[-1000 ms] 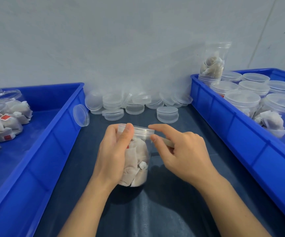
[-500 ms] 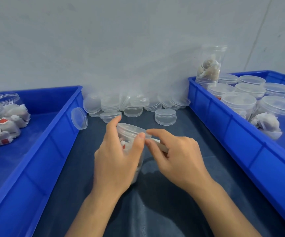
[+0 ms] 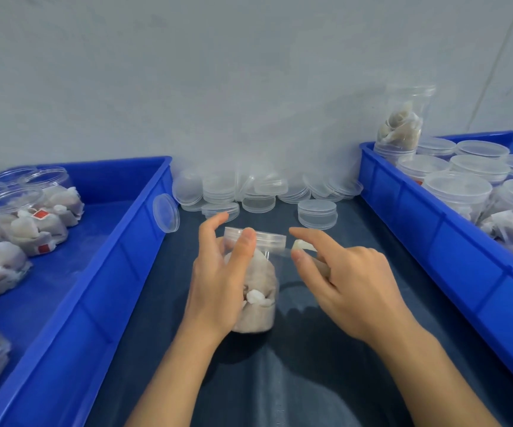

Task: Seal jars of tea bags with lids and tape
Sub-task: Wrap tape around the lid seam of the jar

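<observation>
In the head view, a clear jar (image 3: 256, 288) packed with tea bags is stood upright on the dark table (image 3: 310, 380), with its lid (image 3: 258, 238) on. The jar is grasped by the left hand (image 3: 218, 285), whose fingers (image 3: 242, 245) are curled round its near side, the thumb laid over the lid's edge. A strip of clear tape (image 3: 282, 251) runs from the lid's rim to the right hand (image 3: 350, 282), where it is pinched between thumb and forefinger. Beyond the fingertips, loose lids (image 3: 317, 213) are heaped between two blue bins (image 3: 433, 223).
</observation>
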Demonstrator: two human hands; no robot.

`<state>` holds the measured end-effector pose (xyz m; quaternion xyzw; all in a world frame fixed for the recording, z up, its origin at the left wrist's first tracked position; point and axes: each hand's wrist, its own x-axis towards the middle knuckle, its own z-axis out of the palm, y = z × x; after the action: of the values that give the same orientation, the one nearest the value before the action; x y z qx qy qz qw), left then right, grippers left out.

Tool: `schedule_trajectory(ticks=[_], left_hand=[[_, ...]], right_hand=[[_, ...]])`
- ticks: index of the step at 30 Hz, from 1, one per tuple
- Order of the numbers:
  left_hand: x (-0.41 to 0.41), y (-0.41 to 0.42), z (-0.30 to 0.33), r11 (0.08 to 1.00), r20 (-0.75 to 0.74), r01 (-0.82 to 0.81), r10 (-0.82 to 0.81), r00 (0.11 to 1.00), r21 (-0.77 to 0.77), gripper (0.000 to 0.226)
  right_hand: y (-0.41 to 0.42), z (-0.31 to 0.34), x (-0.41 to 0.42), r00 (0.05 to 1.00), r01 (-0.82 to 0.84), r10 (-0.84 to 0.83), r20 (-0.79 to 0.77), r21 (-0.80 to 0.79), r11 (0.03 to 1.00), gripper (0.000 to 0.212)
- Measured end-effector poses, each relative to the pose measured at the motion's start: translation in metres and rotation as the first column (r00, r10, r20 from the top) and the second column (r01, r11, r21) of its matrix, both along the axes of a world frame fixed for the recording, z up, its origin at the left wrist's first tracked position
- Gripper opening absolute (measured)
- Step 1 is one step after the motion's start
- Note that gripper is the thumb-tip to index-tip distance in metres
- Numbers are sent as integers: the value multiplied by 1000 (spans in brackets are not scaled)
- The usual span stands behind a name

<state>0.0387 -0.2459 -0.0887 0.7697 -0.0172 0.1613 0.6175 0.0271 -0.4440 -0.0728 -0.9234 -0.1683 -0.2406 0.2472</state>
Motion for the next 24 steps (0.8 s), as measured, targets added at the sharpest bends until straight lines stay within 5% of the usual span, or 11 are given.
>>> schedule_trajectory(ticks=[16, 24], left_hand=[[-1, -3, 4, 987, -69, 124, -132, 989, -102, 47], [-5, -5, 7, 989, -154, 148, -149, 977, -20, 84]], right_hand=[[-3, 2, 1, 992, -2, 7, -122, 43, 999, 43], [-2, 1, 0, 996, -15, 22, -83, 91, 996, 32]])
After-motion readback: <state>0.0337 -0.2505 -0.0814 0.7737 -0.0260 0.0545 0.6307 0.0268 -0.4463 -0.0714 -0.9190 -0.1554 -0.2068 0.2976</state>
